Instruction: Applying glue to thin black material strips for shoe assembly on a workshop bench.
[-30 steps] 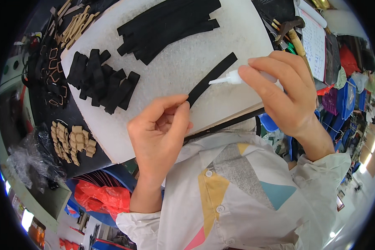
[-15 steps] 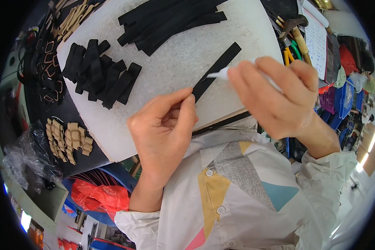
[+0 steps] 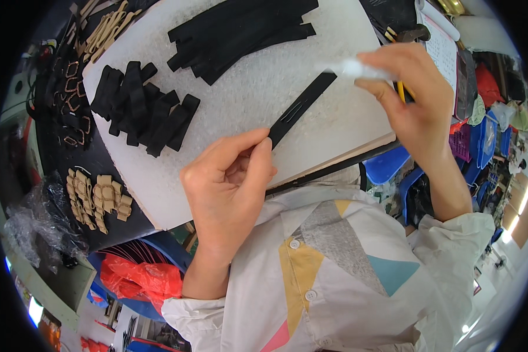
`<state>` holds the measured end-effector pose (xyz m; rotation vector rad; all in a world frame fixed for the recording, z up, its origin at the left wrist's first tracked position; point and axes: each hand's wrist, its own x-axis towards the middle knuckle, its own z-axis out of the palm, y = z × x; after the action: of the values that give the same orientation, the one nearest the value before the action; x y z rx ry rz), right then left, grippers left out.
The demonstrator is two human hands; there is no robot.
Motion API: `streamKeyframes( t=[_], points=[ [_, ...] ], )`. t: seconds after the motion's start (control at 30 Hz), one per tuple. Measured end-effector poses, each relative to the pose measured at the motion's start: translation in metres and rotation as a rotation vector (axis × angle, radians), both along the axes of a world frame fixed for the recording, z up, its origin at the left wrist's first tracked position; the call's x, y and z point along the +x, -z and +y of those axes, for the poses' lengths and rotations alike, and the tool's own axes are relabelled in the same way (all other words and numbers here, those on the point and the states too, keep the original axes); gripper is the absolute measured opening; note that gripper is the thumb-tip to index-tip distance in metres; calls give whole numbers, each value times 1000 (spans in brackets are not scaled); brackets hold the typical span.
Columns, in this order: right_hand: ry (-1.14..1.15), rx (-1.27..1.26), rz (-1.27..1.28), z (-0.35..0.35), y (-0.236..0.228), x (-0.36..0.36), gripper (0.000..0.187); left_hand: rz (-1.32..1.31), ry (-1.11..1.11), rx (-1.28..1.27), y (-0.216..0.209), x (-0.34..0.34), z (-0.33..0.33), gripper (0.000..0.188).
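Observation:
My left hand pinches the near end of a flat black fabric strip between thumb and forefinger. The strip slants away to the right over a white work board. Thin shiny lines of glue show along its middle. My right hand grips a small white bottle with a narrow nozzle, smeared by motion, just above the strip's far end. Several longer black strips lie stacked at the back of the board. To the left sits a heap of shorter folded black strips.
Left of the board are tan webbing pieces, metal buckles on black straps and tan strips. A red plastic bag fills a blue container below. At the right rear lie a hammer and an open notebook.
My right hand has moved up and to the right, lifting the nozzle off the strip. Glue lines are now uncovered there. My left hand keeps its pinch almost in place.

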<state>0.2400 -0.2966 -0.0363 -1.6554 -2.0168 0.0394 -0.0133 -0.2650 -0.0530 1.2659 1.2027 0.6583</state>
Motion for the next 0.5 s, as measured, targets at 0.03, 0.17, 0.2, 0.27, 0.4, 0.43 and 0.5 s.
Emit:
streamKeyframes(
  t=[0.03, 0.17, 0.2, 0.27, 0.4, 0.43, 0.5],
  points=[
    [50, -30, 224, 4, 8, 2, 30, 9, 3, 14, 0, -1, 0, 13],
    [144, -156, 738, 21, 27, 15, 30, 87, 45, 163, 1, -8, -1, 15],
    [162, -138, 797, 26, 37, 18, 29, 120, 63, 222, 2, -9, -1, 16],
    [180, -76, 774, 28, 42, 20, 28, 195, 118, 346, -1, -10, 1, 18],
    [335, 99, 343, 18, 35, 7, 29, 317, 143, 505, 0, -9, -1, 20],
    [420, 149, 201, 11, 29, 2, 29, 317, 143, 515, 0, -9, -1, 20],
    [202, 137, 143, -2, 33, -6, 26, 319, 144, 537, 1, -8, -3, 20]
  ],
)
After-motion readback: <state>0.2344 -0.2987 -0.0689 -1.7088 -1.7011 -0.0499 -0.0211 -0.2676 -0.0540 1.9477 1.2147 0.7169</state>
